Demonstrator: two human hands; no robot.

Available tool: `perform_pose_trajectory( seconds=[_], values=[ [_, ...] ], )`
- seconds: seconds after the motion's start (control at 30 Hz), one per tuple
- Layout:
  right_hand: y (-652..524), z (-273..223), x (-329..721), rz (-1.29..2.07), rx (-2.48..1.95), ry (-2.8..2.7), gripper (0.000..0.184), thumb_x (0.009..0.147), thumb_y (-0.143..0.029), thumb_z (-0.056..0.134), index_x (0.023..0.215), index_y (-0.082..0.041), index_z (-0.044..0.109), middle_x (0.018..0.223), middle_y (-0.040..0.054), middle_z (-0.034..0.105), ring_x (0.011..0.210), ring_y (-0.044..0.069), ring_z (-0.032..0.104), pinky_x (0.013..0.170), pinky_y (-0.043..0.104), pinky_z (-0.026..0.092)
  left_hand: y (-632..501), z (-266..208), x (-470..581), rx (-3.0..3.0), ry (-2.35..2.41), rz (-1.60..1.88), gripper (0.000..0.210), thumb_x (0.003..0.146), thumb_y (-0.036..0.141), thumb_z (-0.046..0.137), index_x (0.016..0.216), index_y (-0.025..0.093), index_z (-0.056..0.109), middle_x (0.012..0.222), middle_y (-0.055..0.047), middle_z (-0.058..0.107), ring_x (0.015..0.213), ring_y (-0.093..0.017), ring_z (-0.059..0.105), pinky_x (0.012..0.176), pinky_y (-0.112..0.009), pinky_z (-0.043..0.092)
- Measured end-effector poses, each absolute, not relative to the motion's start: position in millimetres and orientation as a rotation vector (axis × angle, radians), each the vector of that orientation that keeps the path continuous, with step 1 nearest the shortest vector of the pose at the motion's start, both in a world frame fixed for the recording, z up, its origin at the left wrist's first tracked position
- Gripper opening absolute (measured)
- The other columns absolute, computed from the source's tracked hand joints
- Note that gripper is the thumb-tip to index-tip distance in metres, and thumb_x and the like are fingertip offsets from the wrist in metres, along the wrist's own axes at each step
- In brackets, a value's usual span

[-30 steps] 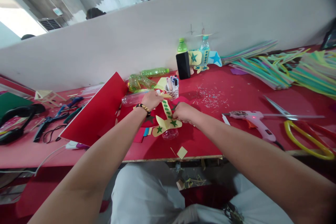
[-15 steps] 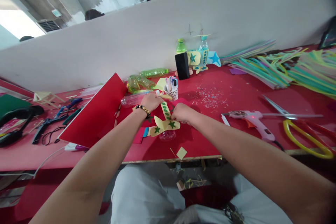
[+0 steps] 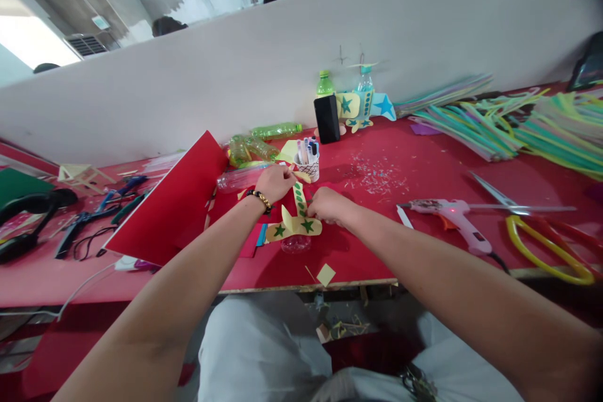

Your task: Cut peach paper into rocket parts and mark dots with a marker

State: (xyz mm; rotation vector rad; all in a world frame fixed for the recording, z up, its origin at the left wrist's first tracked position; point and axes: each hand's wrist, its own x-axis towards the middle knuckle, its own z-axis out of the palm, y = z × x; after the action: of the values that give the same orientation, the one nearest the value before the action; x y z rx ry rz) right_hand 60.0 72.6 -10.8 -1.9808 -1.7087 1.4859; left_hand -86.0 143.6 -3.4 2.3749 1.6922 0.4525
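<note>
Between my hands stands a toy plane [image 3: 300,200] made from a clear plastic bottle with pale yellow paper parts. Its tail piece [image 3: 308,226] with green stars faces me, and a strip with green ovals runs along the body. My left hand [image 3: 276,183], with a beaded bracelet on the wrist, is closed at the far end of the plane, by a small pale yellow paper piece [image 3: 302,176]. My right hand [image 3: 328,205] has its fingers curled against the plane's right side. The fingertips of both hands are partly hidden.
A pink glue gun [image 3: 452,217] and yellow-and-red scissors [image 3: 541,245] lie to the right. Behind are a cup of markers [image 3: 308,163], a black phone-like box [image 3: 326,119] and green bottles [image 3: 277,130]. A red board [image 3: 174,201] leans at left; a paper square [image 3: 326,274] lies near the edge.
The plane's tail end has turned slightly, with its left tip shifting a little left and up. My left hand has moved slightly right; my right hand stays almost in place.
</note>
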Motion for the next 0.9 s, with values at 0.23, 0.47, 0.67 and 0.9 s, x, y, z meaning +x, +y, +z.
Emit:
perform_pose_trajectory(
  seconds=[0.23,0.47,0.67,0.9],
  values=[
    [70,-14,60,1.493,-1.948,-1.735,0.028,0.091,-0.032,0.059,0.114,-0.015,0.059,0.111,0.0075,0.063,0.09,0.019,0.064,0.076,0.037,0.056,143,-4,-88,2.44,1.68,0.433,0.016,0.075,0.025,0.054,0.062,0.018,0.058,0.071,-0.004,0.066,0.068,-0.017,0.055,0.062,-0.027,0.037],
    [66,-14,59,1.452,-1.879,-1.751,0.023,0.092,-0.031,0.058,0.106,-0.013,0.061,0.096,0.0041,0.065,0.074,0.013,0.063,0.062,0.029,0.055,140,-4,-92,2.469,1.665,0.459,0.012,0.078,0.029,0.055,0.072,0.019,0.057,0.081,-0.005,0.066,0.076,-0.019,0.058,0.068,-0.028,0.04],
    [64,-12,67,1.307,-1.779,-1.787,0.027,0.088,-0.032,0.061,0.069,-0.014,0.059,0.056,-0.0048,0.054,0.042,0.006,0.046,0.042,0.02,0.039,133,-10,-99,2.476,1.608,0.48,0.022,0.087,0.033,0.049,0.105,0.02,0.054,0.102,-0.006,0.066,0.089,-0.021,0.062,0.077,-0.03,0.044],
    [24,-11,89,0.985,-1.719,-1.812,0.043,0.082,-0.059,0.057,0.067,-0.019,0.057,0.061,0.0035,0.063,0.052,0.013,0.054,0.048,0.025,0.034,131,-17,-121,2.491,1.509,0.425,0.038,0.097,0.035,0.03,0.118,0.019,0.058,0.125,-0.007,0.062,0.118,-0.021,0.054,0.104,-0.034,0.035]
  ],
)
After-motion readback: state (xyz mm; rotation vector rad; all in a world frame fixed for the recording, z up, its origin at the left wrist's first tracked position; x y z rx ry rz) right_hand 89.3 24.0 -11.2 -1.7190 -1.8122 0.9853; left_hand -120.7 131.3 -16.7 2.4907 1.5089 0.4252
